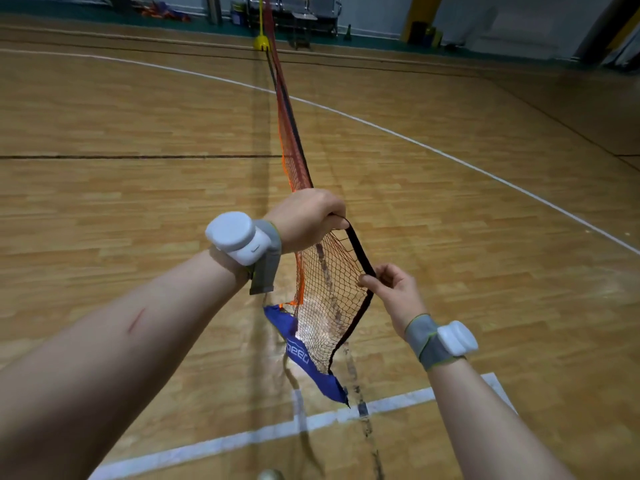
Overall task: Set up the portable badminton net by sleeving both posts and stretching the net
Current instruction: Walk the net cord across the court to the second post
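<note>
Orange-red mesh edged in black makes up the badminton net [325, 278], which runs as a narrow, gathered strip from the yellow post [260, 19] at the far edge of the wooden floor [138, 202] down to the person's hands in the middle of the view. That post stands upright on a yellow base [260, 43], and the net is fastened to it. The left hand [306, 218] is closed in a fist round the bunched net, its fingers curled over the black edge band [360, 252] at the point where the strip reaches it. The right hand [398, 289], lower and just to the right, pinches the same band between its thumb and bent fingers, so a short slanting stretch of band spans the two hands. Below the left hand the mesh fans out into a loose sheet that hangs in the air above the floor. Along the lower left side of that sheet hangs the blue sleeve [304, 355], slack and crumpled, with white lettering on it and its tip pointing down towards the floor. Each wrist carries a grey strap with a white device: one on the left wrist [239, 237], one on the right wrist [455, 337]. White court lines mark the floor, a long curved line [415, 140] across the far half and a straight line [242, 441] near the person. Metal chairs [304, 29] stand by the far wall behind the post.
</note>
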Demonstrator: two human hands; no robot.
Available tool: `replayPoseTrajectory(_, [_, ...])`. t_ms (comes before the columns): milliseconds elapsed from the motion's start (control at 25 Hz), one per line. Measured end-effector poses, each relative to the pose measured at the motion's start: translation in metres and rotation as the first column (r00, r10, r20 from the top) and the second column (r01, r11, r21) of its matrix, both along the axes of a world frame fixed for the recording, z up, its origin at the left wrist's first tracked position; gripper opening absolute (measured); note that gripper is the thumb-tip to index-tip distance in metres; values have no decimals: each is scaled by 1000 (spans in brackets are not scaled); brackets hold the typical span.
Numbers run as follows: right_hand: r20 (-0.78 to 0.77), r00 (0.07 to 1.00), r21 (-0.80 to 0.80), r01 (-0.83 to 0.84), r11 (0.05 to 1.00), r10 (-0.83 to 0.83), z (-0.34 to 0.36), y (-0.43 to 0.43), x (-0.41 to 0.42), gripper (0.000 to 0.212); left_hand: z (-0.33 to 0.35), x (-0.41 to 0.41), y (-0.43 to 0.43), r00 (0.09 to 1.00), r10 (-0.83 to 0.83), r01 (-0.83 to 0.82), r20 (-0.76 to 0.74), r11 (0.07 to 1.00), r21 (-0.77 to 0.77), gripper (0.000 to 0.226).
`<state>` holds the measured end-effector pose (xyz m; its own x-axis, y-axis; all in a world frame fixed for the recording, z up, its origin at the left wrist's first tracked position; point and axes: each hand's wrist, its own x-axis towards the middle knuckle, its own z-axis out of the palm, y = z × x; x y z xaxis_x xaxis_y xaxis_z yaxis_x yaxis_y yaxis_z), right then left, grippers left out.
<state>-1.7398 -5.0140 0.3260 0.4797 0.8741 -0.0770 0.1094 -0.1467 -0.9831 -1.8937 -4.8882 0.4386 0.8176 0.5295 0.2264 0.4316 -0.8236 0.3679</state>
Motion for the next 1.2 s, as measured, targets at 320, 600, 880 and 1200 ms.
replayPoseTrajectory(320, [12,1000,93,8,996,-9,21,-31,-6,15,-5,-5,4,993,118,-119,-15,989,-87,21])
replayPoseTrajectory(600, [24,998,175,-59,983,56,36,-46,-22,12,-25,8,-44,985,-130,115,-116,986,-121,41])
replayPoseTrajectory(880, [16,992,182,-123,976,122,34,-65,-29,15,-32,-7,-94,993,-101,95,-61,990,-100,25])
replayPoseTrajectory(1200, [83,989,145,-137,980,126,19,-80,-37,26,-31,-19,-122,999,-24,24,-30,1000,-17,14])
